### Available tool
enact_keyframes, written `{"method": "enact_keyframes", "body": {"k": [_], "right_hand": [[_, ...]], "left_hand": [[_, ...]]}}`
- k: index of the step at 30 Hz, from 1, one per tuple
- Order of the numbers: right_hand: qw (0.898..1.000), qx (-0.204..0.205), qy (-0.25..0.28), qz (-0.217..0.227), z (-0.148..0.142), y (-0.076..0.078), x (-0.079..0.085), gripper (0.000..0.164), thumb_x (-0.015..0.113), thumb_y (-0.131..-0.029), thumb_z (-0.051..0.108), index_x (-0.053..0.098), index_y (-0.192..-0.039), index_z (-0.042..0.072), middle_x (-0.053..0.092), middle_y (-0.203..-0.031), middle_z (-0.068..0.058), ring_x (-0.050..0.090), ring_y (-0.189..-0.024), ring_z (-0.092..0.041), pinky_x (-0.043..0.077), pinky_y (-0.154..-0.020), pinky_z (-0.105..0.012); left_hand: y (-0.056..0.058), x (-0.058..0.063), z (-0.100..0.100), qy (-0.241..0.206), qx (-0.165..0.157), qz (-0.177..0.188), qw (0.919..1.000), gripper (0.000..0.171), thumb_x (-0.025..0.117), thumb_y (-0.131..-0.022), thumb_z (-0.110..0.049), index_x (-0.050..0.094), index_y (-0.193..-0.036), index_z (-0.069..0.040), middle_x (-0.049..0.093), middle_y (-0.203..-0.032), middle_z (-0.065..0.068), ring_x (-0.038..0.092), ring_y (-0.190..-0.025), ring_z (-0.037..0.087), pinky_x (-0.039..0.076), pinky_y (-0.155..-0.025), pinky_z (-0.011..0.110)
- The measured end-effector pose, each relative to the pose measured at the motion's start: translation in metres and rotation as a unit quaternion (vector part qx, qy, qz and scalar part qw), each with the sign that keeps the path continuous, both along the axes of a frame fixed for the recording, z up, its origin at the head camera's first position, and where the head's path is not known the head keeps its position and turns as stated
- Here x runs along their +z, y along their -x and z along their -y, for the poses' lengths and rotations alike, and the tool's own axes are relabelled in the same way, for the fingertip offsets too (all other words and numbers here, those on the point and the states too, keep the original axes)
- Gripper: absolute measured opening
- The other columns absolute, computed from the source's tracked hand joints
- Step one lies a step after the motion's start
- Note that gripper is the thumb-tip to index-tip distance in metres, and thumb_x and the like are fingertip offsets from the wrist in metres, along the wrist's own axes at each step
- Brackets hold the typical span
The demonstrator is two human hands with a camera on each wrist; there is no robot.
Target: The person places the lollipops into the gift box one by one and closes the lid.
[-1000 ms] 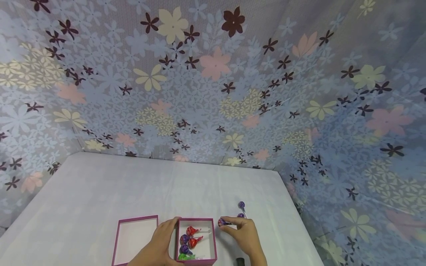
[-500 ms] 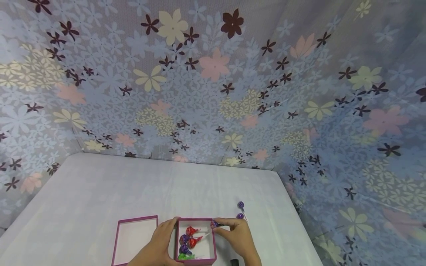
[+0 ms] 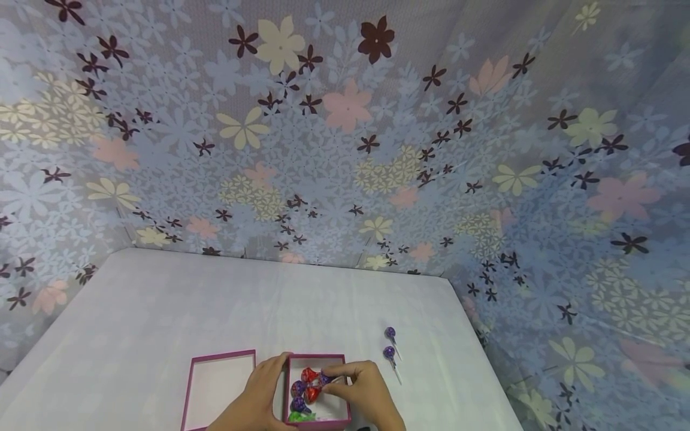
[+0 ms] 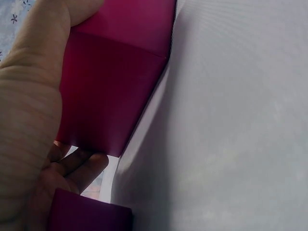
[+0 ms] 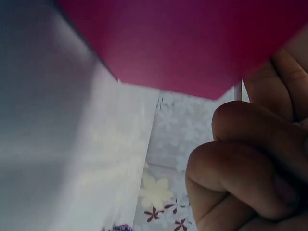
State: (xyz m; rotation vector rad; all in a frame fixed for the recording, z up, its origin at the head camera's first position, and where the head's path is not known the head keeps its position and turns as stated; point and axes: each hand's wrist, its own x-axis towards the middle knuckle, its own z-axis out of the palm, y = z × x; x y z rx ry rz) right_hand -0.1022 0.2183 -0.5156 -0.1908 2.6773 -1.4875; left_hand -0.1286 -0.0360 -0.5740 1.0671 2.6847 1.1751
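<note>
A magenta-edged box [image 3: 323, 425] with a white inside stands at the front of the table in the head view. My left hand [image 3: 256, 395] grips its left side, fingers at the far corner and thumb at the near one. Over the box, my right hand [image 3: 366, 392] pinches a purple-wrapped lollipop [image 3: 324, 378] between thumb and fingertips. Inside lie a red lollipop [image 3: 309, 375], another red lollipop [image 3: 311, 394], two purple lollipops [image 3: 298, 388] and a green-wrapped one [image 3: 300, 416]. The right wrist view shows my curled lower fingers beside the box's magenta wall [image 5: 183, 48].
To the right of the box lie two purple lollipops, a farther lollipop [image 3: 390, 332] and a nearer lollipop [image 3: 389, 352]. A shallow magenta-edged lid [image 3: 221, 389] lies left of the box. Flower-patterned fabric [image 3: 323, 179] rises behind the white table [image 3: 215, 299].
My right hand has carried the purple lollipop leftward from beside the box, over its right wall and into it. The left hand has stayed on the box.
</note>
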Motion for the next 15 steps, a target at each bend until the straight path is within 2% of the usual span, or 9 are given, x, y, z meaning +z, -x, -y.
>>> {"method": "enact_keyframes", "body": {"k": [1,4,9,12,15], "right_hand": [[1.000,0.004,-0.003,0.001,0.002,0.000,0.000,0.022,0.087,-0.075,0.027,0.082,-0.096,0.024,0.077,-0.092,0.012,0.039,-0.056,-0.003,0.038,-0.048,-0.017],[1.000,0.006,-0.011,0.005,0.006,-0.002,-0.002,0.021,0.087,-0.076,0.028,0.082,-0.096,0.025,0.077,-0.091,0.013,0.037,-0.050,-0.001,0.036,-0.042,-0.017],[0.998,-0.020,-0.059,0.021,0.012,-0.006,0.002,0.020,0.087,-0.075,0.032,0.082,-0.094,0.032,0.076,-0.092,0.017,0.039,-0.052,-0.003,0.036,-0.043,-0.020],[0.995,-0.028,-0.098,0.022,0.017,-0.011,0.008,0.020,0.087,-0.075,0.035,0.081,-0.094,0.036,0.075,-0.091,0.020,0.056,-0.067,-0.005,0.050,-0.057,-0.027],[0.993,-0.030,-0.114,0.017,0.026,-0.016,0.015,0.021,0.086,-0.074,0.037,0.081,-0.095,0.036,0.074,-0.089,0.022,0.069,-0.089,-0.011,0.058,-0.079,-0.045]], "left_hand": [[0.000,0.001,0.000,0.001,0.000,0.004,1.0000,0.131,0.087,-0.061,-0.066,0.029,-0.147,0.015,0.046,-0.144,0.031,0.045,-0.129,0.050,0.035,-0.102,0.075],[-0.001,0.002,0.001,-0.004,-0.001,0.014,0.9999,0.130,0.087,-0.062,-0.065,0.028,-0.147,0.014,0.044,-0.144,0.032,0.044,-0.129,0.052,0.034,-0.102,0.076],[-0.002,0.004,0.001,-0.012,-0.012,-0.006,0.9998,0.130,0.086,-0.064,-0.064,0.026,-0.147,0.015,0.044,-0.144,0.034,0.043,-0.127,0.054,0.035,-0.099,0.077],[-0.002,0.004,0.002,-0.014,-0.012,-0.011,0.9998,0.131,0.086,-0.064,-0.066,0.026,-0.147,0.015,0.044,-0.143,0.033,0.044,-0.127,0.054,0.035,-0.099,0.077],[-0.001,0.003,0.001,-0.025,-0.005,0.012,0.9996,0.133,0.087,-0.061,-0.065,0.026,-0.148,0.015,0.044,-0.143,0.032,0.043,-0.128,0.054,0.032,-0.101,0.078]]}}
